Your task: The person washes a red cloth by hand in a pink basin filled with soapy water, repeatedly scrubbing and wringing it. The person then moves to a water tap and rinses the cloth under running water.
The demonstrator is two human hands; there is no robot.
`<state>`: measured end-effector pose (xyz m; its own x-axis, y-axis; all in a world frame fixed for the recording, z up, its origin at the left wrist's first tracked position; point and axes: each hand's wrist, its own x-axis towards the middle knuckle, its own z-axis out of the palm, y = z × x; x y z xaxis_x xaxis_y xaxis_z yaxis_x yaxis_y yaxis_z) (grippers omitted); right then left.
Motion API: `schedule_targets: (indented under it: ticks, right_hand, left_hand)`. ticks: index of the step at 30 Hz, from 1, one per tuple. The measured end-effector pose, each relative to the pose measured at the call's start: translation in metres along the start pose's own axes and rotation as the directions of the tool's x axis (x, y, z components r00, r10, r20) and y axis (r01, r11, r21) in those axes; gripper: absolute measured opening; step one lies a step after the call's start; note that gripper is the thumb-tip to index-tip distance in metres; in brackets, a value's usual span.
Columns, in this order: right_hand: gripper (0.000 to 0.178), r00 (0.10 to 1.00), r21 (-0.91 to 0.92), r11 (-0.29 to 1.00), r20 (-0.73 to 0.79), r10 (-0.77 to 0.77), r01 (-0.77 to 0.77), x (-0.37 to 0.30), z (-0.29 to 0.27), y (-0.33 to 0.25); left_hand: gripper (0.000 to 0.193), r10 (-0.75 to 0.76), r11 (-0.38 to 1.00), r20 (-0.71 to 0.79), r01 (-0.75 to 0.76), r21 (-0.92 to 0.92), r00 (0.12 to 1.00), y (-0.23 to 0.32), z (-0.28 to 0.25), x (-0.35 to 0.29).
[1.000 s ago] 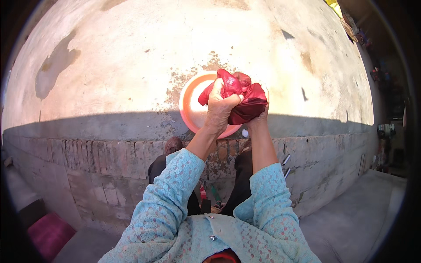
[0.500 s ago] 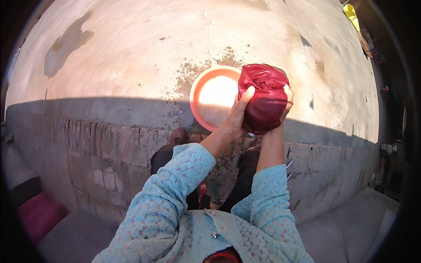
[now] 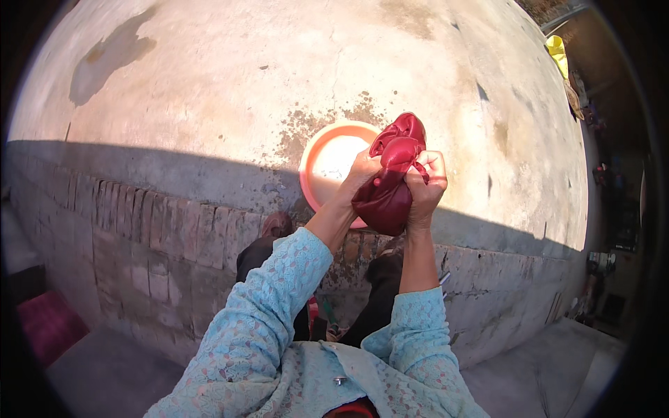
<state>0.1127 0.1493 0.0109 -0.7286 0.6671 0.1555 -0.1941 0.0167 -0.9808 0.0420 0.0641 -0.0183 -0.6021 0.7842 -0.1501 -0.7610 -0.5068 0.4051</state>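
Red bundle: a glossy, dark red, crumpled bundle (image 3: 390, 207) is held up between the two hands, its folds gathered and twisted at the middle; in this view it overlaps the right side of the basin.
Left hand: the left hand (image 3: 359, 174) grips the bundle from its left side; most of its fingers are hidden behind the material.
Right hand: the right hand (image 3: 428, 185) is curled tight on the bundle's right side, its bent fingers pinching a fold.
Basin: a round, pink-orange basin (image 3: 306, 175) sits on the ground just left of the bundle; its inside is brightly lit, and its contents are hard to make out.
Ground: pale concrete (image 3: 230, 90), sunlit on the far side and shaded on the near side; dark wet spots (image 3: 300, 131) lie beside the basin, and a larger dark stain (image 3: 108, 64) lies far left.
Brick edge: a row of worn bricks (image 3: 167, 226) runs along the near side of the concrete.
Clothing: light blue lace sleeves (image 3: 268, 310) cover both forearms partway.
Far right: a bright yellow item (image 3: 557, 54) lies at the edge.
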Motion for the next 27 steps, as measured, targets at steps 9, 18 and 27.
schedule_targets:
  ticks: [9, 18, 27]
  right_hand:
    - [0.043, 0.852, 0.442, 0.731, 0.331, 0.406, -0.521, 0.003, -0.027, 0.003]
    - [0.016, 0.998, 0.324, 0.944, 0.035, 0.053, -0.062, 0.024, -0.025, 0.017]
    - [0.041, 0.994, -0.015, 0.999, 0.099, -0.051, 0.052, 0.000, 0.014, -0.008]
  left_hand:
    - [0.017, 0.123, 0.947, -0.196, -0.056, 0.318, 0.973, -0.004, 0.024, -0.009]
    - [0.048, 0.084, 0.996, -0.244, -0.091, -0.017, 0.966, -0.029, 0.001, -0.005]
    - [0.051, -0.092, 0.934, -0.008, 0.084, -0.348, 0.996, 0.017, 0.006, -0.007]
